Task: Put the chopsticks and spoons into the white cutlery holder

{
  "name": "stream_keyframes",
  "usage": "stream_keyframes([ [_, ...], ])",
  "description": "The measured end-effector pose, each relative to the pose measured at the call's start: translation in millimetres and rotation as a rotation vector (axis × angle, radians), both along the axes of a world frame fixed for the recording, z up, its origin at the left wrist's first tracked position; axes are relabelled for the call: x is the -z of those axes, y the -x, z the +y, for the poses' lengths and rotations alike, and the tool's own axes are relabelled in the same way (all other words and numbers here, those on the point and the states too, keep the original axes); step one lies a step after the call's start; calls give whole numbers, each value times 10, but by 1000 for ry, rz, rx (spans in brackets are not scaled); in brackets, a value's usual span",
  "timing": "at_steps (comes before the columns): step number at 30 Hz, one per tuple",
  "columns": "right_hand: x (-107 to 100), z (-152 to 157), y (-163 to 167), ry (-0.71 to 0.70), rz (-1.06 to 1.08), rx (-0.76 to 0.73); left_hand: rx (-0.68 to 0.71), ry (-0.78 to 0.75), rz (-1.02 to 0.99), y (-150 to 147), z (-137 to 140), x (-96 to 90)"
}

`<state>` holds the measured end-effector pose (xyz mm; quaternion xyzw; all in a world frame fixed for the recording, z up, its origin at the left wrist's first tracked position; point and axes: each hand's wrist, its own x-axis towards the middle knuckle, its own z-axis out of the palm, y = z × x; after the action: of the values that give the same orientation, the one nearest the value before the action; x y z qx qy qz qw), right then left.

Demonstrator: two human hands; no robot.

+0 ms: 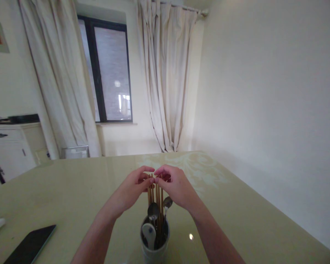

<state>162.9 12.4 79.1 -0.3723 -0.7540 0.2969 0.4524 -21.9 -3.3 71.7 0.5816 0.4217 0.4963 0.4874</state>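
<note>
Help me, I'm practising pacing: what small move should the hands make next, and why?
Perhaps draw one of the chopsticks straight up: their upper ends are at the left hand and right hand, and spoons stand close by in the cup.

Dark flat device (31, 245) on table (79, 183), left; pale curtains (174, 73) flank window (112, 69) (dark-framed).

Pale curtains (169, 73) beside dark-framed window (112, 69)

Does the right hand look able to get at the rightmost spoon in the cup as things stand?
Probably yes: the right hand is at the chopsticks, near the spoon, whose bowl sticks out above the cup with nothing visibly between.
</note>
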Motion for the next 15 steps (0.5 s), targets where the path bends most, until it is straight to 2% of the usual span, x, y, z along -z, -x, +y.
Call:
stream_keyframes([
  [5, -57, -41, -38, -33, -62, 46, 1, 45, 46, 9, -25, -68],
  [9, -40, 4, -116, -8, -29, 45, 39, 91, 38, -11, -52, -108],
  [15, -10, 56, -107, 62, 57, -14, 231, 136, 69, -27, -24, 16],
])
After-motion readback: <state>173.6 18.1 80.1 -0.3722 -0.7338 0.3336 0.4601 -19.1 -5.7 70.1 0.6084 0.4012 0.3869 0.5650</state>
